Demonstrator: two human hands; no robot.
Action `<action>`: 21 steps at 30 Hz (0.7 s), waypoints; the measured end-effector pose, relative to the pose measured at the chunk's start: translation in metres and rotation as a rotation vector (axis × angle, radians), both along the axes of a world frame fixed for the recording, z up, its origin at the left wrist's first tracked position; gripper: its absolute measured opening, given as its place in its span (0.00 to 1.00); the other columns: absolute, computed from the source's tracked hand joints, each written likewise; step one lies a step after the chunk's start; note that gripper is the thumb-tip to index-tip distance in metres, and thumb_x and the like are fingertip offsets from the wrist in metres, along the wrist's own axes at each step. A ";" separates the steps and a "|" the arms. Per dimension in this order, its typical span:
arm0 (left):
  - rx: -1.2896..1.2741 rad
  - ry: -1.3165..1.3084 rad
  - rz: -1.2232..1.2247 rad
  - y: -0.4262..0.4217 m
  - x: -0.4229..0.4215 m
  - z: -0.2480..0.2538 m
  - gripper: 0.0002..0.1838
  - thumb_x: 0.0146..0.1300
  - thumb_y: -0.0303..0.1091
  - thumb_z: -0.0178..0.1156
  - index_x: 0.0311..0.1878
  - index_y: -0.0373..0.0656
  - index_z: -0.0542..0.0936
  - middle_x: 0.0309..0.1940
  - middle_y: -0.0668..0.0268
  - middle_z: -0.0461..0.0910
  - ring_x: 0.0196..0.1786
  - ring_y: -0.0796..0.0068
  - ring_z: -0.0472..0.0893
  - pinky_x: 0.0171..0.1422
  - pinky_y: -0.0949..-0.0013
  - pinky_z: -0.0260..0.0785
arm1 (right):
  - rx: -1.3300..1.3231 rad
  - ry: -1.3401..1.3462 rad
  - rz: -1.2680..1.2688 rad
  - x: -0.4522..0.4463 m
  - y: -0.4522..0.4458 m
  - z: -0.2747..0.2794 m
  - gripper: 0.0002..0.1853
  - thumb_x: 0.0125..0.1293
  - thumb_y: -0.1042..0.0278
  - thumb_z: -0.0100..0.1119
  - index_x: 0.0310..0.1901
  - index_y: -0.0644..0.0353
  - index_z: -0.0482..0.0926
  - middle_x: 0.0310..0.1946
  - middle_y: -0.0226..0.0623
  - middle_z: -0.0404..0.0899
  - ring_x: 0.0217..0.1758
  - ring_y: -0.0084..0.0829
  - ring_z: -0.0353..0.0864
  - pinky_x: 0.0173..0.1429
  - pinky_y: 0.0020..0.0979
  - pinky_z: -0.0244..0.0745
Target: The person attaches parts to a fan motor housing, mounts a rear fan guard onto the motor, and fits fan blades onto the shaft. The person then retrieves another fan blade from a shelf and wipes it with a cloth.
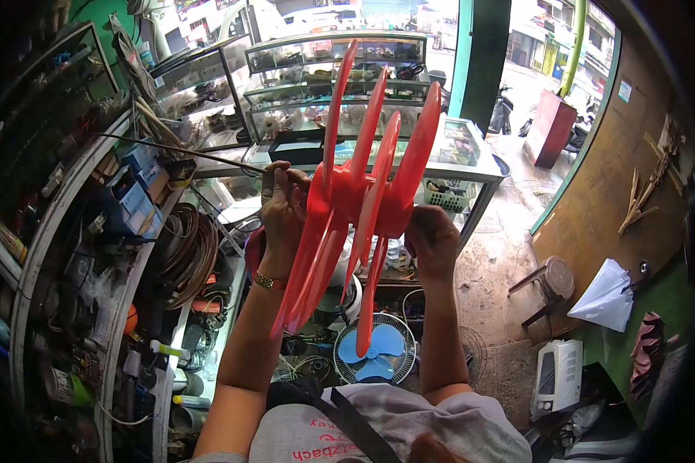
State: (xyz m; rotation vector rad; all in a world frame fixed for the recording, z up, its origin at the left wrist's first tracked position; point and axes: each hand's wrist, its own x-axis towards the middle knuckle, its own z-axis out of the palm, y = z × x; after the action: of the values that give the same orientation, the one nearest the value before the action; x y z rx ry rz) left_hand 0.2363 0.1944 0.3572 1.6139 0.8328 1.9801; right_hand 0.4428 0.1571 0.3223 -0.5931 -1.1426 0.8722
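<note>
Red fan blades (349,199) are clasped between curled left fingers (279,174) and curled right fingers (420,227).

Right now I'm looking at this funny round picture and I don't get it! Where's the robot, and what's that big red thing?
There's no robot here, just a person using two bare hands. The camera is worn on their head, looking forward and down, so you see almost what they see. Their grey shirt is at the bottom.

The big red thing is a stack of red fan blades. The left hand holds one side and the right hand the other. A thin dark rod reaches the left hand, but I can't tell if it's held.

Below is a fan with blue blades in a round wire cage. Ahead is a glass counter, and crowded shelves are on the left.
</note>
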 end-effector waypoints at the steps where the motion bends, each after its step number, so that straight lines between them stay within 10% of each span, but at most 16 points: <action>1: -0.029 -0.089 -0.101 0.000 -0.001 0.001 0.12 0.72 0.38 0.35 0.49 0.43 0.66 0.30 0.66 0.73 0.30 0.82 0.73 0.34 0.81 0.70 | 0.003 -0.001 0.002 -0.002 -0.003 0.005 0.06 0.63 0.70 0.55 0.38 0.64 0.75 0.22 0.26 0.74 0.18 0.11 0.64 0.19 0.16 0.56; 5: 0.059 0.263 0.263 -0.001 0.002 0.002 0.11 0.72 0.36 0.36 0.49 0.43 0.65 0.30 0.66 0.73 0.31 0.82 0.73 0.35 0.82 0.69 | -0.091 0.230 0.188 0.004 0.001 -0.002 0.05 0.62 0.72 0.56 0.38 0.63 0.75 0.21 0.26 0.74 0.17 0.11 0.64 0.18 0.16 0.55; 10: -0.021 -0.386 -0.446 0.012 -0.002 -0.004 0.10 0.72 0.35 0.37 0.50 0.45 0.65 0.31 0.66 0.74 0.32 0.83 0.73 0.34 0.83 0.69 | -0.064 0.077 0.120 0.001 -0.001 0.005 0.06 0.62 0.71 0.56 0.38 0.63 0.75 0.21 0.26 0.73 0.15 0.11 0.62 0.16 0.17 0.52; 16: -0.098 -0.464 -0.441 0.008 0.003 0.002 0.11 0.72 0.36 0.37 0.50 0.45 0.66 0.31 0.66 0.75 0.32 0.82 0.74 0.34 0.82 0.69 | -0.115 0.372 0.262 0.005 0.005 -0.001 0.05 0.60 0.74 0.58 0.37 0.64 0.75 0.20 0.26 0.74 0.15 0.11 0.64 0.16 0.16 0.53; 21: -0.026 -0.413 -0.450 0.016 -0.001 -0.005 0.11 0.72 0.37 0.38 0.50 0.45 0.66 0.31 0.66 0.75 0.32 0.82 0.74 0.35 0.82 0.69 | 0.013 -0.014 0.055 0.007 0.008 -0.002 0.09 0.62 0.70 0.55 0.42 0.62 0.72 0.23 0.29 0.76 0.17 0.14 0.68 0.17 0.16 0.58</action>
State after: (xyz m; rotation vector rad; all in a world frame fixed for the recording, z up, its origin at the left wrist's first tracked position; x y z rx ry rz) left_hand 0.2358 0.2103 0.3522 1.1807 0.3019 1.8595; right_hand 0.4495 0.1650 0.3207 -0.5602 -1.1815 0.9084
